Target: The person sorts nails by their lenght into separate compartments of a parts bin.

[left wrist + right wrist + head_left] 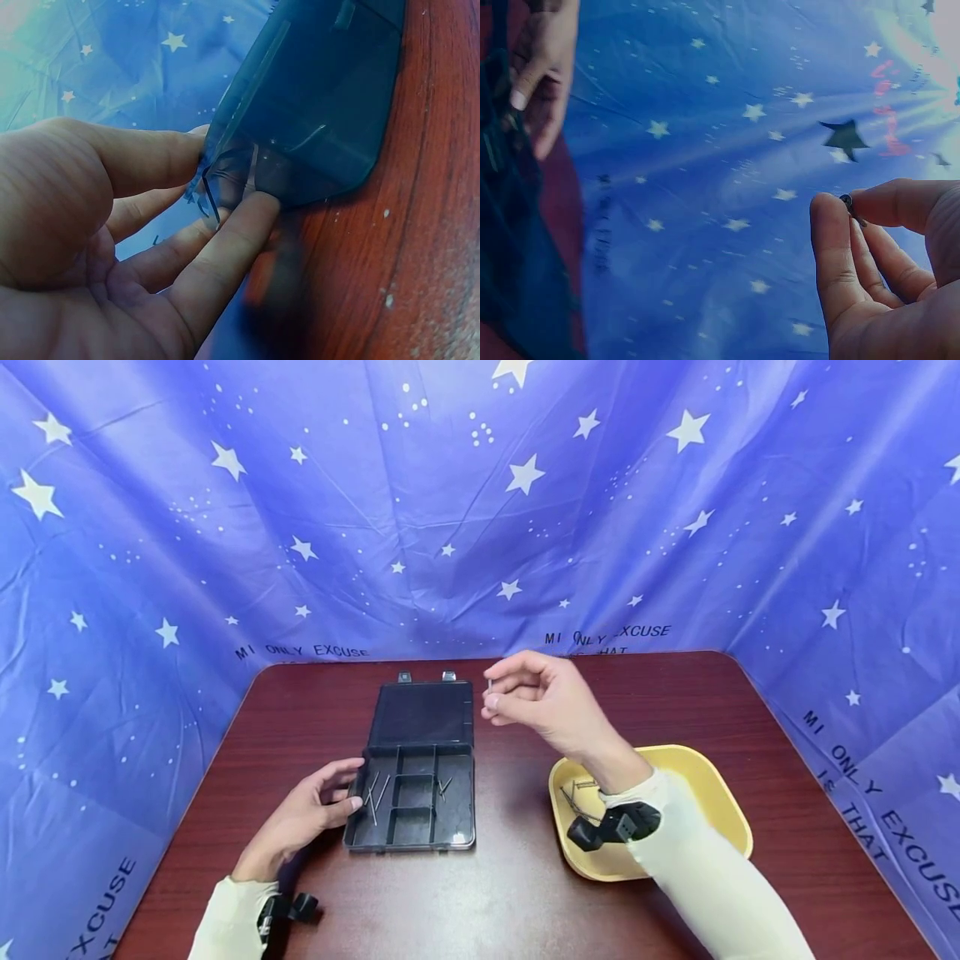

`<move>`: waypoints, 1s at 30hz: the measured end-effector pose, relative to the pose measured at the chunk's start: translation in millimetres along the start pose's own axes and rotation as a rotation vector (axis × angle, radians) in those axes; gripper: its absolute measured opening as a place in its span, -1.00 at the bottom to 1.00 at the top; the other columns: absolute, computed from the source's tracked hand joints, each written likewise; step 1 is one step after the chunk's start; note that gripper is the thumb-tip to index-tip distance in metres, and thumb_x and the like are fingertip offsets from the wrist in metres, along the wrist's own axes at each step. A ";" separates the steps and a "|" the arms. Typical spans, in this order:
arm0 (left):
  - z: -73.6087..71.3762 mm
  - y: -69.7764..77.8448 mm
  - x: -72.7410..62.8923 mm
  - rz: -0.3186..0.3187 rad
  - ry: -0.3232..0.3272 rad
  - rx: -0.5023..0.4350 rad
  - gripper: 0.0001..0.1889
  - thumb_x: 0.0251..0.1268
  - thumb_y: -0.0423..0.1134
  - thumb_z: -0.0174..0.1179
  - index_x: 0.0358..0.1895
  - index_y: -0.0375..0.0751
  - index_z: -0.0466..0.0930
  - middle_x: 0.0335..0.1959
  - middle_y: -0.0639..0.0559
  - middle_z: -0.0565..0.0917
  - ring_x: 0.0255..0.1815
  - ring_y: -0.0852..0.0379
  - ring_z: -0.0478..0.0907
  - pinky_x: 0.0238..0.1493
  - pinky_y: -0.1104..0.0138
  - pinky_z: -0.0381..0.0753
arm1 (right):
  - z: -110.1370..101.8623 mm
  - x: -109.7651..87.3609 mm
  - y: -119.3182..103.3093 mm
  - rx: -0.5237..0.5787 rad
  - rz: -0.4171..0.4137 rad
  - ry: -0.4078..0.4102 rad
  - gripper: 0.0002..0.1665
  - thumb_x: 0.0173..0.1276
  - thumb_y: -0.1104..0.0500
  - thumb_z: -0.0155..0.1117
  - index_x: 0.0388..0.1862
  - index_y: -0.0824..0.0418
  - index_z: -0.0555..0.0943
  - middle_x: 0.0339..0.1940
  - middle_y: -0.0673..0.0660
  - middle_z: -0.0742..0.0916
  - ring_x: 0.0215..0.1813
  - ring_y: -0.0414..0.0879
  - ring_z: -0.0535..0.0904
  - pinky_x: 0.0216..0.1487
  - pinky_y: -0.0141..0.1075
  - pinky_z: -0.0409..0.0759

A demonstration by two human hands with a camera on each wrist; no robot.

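Note:
A dark plastic compartment box (412, 793) lies open on the table, its lid (424, 712) flat behind it, with thin nails in its left and right compartments. My left hand (315, 806) touches the box's left wall; thumb and fingers (225, 240) press its edge (247, 150). My right hand (528, 693) hovers above the lid's right edge and pinches a small nail (490, 685) upright between thumb and forefinger. In the right wrist view the nail's head (846, 201) shows between those fingertips.
A yellow tray (712, 793) with several nails (579, 793) sits at the right, partly under my right forearm. The dark red table (510, 902) is ringed by a blue star-printed cloth (480, 510) on three sides.

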State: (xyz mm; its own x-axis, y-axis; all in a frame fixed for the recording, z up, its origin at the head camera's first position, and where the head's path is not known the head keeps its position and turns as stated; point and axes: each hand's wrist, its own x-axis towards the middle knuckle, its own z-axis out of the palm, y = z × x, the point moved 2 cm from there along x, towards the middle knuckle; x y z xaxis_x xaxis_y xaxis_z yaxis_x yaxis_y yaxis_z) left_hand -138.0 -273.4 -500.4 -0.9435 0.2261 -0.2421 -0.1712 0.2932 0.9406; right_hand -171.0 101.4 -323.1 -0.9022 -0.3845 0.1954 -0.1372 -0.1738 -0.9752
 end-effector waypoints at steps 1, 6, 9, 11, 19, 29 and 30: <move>0.2 0.0 0.2 -0.001 -0.001 -0.002 -0.30 0.43 -0.37 0.36 0.58 -0.15 0.32 0.50 -0.41 0.38 0.16 -0.04 0.55 -0.02 0.20 0.76 | 3.6 2.5 5.7 -0.003 0.024 -0.006 -0.66 0.31 0.55 0.36 0.02 0.31 0.68 -0.29 0.10 0.81 -0.27 -0.09 0.81 -0.14 -0.14 0.82; 1.1 0.4 0.4 -0.002 -0.002 -0.009 -0.30 0.43 -0.39 0.35 0.58 -0.15 0.32 0.50 -0.40 0.39 0.15 -0.03 0.56 -0.04 0.21 0.77 | 16.2 12.4 39.5 -0.044 0.139 -0.040 -0.63 0.34 0.49 0.36 0.12 0.48 0.60 -0.29 0.13 0.81 -0.24 -0.02 0.82 -0.10 -0.12 0.82; 0.5 -0.5 -0.3 -0.006 -0.002 -0.017 -0.29 0.42 -0.38 0.36 0.58 -0.15 0.33 0.50 -0.41 0.38 0.13 -0.01 0.56 -0.04 0.21 0.77 | 21.5 15.2 57.1 -0.067 0.196 -0.058 -0.64 0.34 0.46 0.36 0.11 0.46 0.61 -0.30 0.14 0.81 -0.23 0.02 0.82 -0.09 -0.09 0.82; -0.2 -1.0 -0.7 -0.007 -0.004 -0.022 -0.29 0.42 -0.37 0.37 0.58 -0.16 0.32 0.50 -0.41 0.37 0.12 -0.01 0.55 -0.04 0.21 0.77 | 24.1 16.4 67.4 -0.064 0.234 -0.065 -0.64 0.33 0.48 0.35 0.10 0.45 0.61 -0.30 0.17 0.80 -0.25 0.02 0.82 -0.10 -0.09 0.82; -1.9 -2.4 -0.9 0.001 -0.010 -0.030 -0.28 0.41 -0.36 0.37 0.58 -0.17 0.31 0.50 -0.42 0.37 0.13 0.01 0.56 -0.03 0.22 0.77 | 33.9 18.4 107.3 0.020 0.390 -0.100 -0.69 0.33 0.56 0.30 0.05 0.49 0.56 -0.31 0.29 0.77 -0.32 -0.05 0.80 -0.04 -0.06 0.81; -1.1 -1.4 -1.0 -0.001 -0.013 -0.032 -0.28 0.41 -0.37 0.37 0.59 -0.18 0.30 0.49 -0.44 0.37 0.12 0.00 0.57 -0.04 0.21 0.77 | 36.5 13.0 134.3 0.015 0.519 -0.086 -0.54 0.33 0.55 0.35 0.17 0.65 0.46 -0.41 0.12 0.72 -0.38 -0.06 0.79 -0.08 -0.15 0.81; -1.2 -1.2 -0.8 0.000 -0.014 -0.029 -0.28 0.42 -0.37 0.37 0.59 -0.18 0.30 0.49 -0.44 0.37 0.13 0.00 0.57 -0.04 0.21 0.77 | 36.2 12.4 135.4 0.013 0.523 -0.084 -0.53 0.33 0.55 0.36 0.17 0.66 0.46 -0.41 0.12 0.72 -0.39 -0.07 0.79 -0.10 -0.17 0.81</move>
State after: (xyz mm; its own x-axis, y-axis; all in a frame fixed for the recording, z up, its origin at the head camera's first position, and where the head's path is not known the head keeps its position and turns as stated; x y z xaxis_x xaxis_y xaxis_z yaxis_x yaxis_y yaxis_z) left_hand -137.4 -275.1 -501.1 -0.9396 0.2387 -0.2451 -0.1795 0.2659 0.9471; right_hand -186.0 40.3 -449.0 -0.8130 -0.4939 -0.3084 0.3281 0.0491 -0.9434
